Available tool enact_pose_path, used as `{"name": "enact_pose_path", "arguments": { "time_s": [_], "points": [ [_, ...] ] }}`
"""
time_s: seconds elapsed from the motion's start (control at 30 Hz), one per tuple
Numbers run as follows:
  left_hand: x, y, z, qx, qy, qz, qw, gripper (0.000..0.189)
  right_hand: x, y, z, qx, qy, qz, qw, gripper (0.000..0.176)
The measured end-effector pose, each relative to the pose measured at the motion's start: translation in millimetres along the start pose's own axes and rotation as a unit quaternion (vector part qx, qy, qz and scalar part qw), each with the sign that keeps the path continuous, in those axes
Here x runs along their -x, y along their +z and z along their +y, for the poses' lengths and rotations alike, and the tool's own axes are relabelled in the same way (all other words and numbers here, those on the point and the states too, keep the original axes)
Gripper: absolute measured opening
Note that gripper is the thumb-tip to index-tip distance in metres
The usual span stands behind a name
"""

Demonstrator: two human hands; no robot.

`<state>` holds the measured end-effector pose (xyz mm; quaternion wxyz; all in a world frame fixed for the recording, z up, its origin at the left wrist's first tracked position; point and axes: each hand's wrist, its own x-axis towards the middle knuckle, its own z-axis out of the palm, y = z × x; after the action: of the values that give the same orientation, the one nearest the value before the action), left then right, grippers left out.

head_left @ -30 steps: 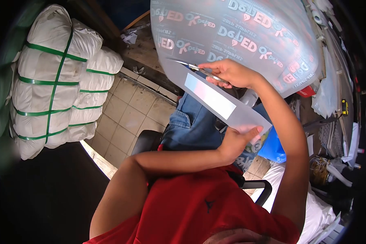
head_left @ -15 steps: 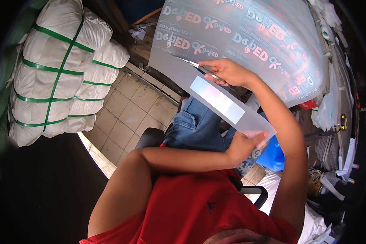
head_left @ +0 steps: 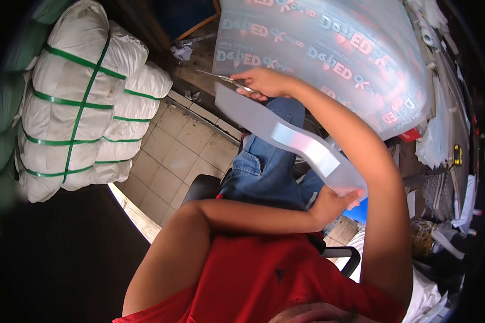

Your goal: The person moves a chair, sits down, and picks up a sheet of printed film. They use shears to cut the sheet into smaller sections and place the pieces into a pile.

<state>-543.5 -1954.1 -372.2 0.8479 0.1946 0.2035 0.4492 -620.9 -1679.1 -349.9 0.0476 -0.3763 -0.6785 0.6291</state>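
Grips a pair of scissors (head_left: 223,79) in the right hand (head_left: 264,82), fingers closed about the handles, blades pointing toward the picture's left, out past the lower left edge of a large translucent printed sheet (head_left: 350,48) (red and white lettering repeated across it, read from the back). Hard to say from the head view whether the blades stand parted or together.

Pinches the near end of a frosted strip (head_left: 253,113) with the left hand (head_left: 337,202), thumb on top, fingers curled beneath. Runs slantwise from just under the right hand down to the left hand, curving and sagging midway, with a pale rectangular patch (head_left: 305,146) on its lower half. Possibly joined to the sheet at the far end; hidden there behind the right hand.

Held in the air above a lap in blue jeans (head_left: 264,161), over a black chair (head_left: 199,185), with a red shirt (head_left: 269,274) filling the bottom of the frame.

Well apart, at left: white bales (head_left: 75,102) bound with green straps, stacked on a beige tiled floor (head_left: 172,151). At right: a cluttered worktop (head_left: 447,161), partly covered by the sheet.
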Motion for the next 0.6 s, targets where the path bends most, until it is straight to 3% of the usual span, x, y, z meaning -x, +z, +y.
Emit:
{"name": "enact_pose_path", "arguments": {
  "time_s": [0.1, 0.13, 0.2, 0.27, 0.33, 0.4, 0.47, 0.53, 0.57, 0.6],
  "points": [
    [1, -3, -14, -0.019, 0.011, -0.008, 1.0, 0.019, -7, 3, -15, 0.039, -0.056, -0.006, 0.998, 0.052],
    [-3, -10, -10, -0.041, -0.053, 0.026, 0.997, 0.02, 6, 0, -31, 0.063, -0.074, -0.008, 0.995, 0.052],
    [-18, -33, -15, -0.085, -0.157, 0.079, 0.981, 0.022, 36, -6, -50, -0.013, -0.099, -0.001, 0.995, 0.053],
    [-38, -42, 3, -0.141, -0.188, 0.127, 0.964, 0.028, 93, -14, -78, 0.08, -0.119, 0.032, 0.989, 0.052],
    [-69, -65, 14, -0.34, -0.151, 0.019, 0.928, 0.034, 141, -25, -82, 0.126, -0.133, 0.052, 0.982, 0.052],
    [-106, -74, 37, -0.447, -0.279, -0.083, 0.846, 0.039, 182, -29, -75, 0.102, -0.134, 0.09, 0.982, 0.052],
    [-147, -74, 53, -0.55, -0.393, -0.272, 0.685, 0.037, 216, -29, -60, 0.076, -0.135, 0.129, 0.979, 0.052],
    [-175, -80, 54, -0.634, -0.401, -0.381, 0.54, 0.04, 242, -25, -43, 0.012, -0.18, 0.18, 0.967, 0.054],
    [-191, -73, 49, -0.793, -0.222, -0.483, 0.298, 0.041, 258, -22, -42, -0.006, -0.152, 0.195, 0.969, 0.054],
    [-197, -68, 48, -0.792, -0.221, -0.489, 0.291, 0.041, 270, -21, -40, -0.007, -0.152, 0.204, 0.967, 0.054]
  ]
}}
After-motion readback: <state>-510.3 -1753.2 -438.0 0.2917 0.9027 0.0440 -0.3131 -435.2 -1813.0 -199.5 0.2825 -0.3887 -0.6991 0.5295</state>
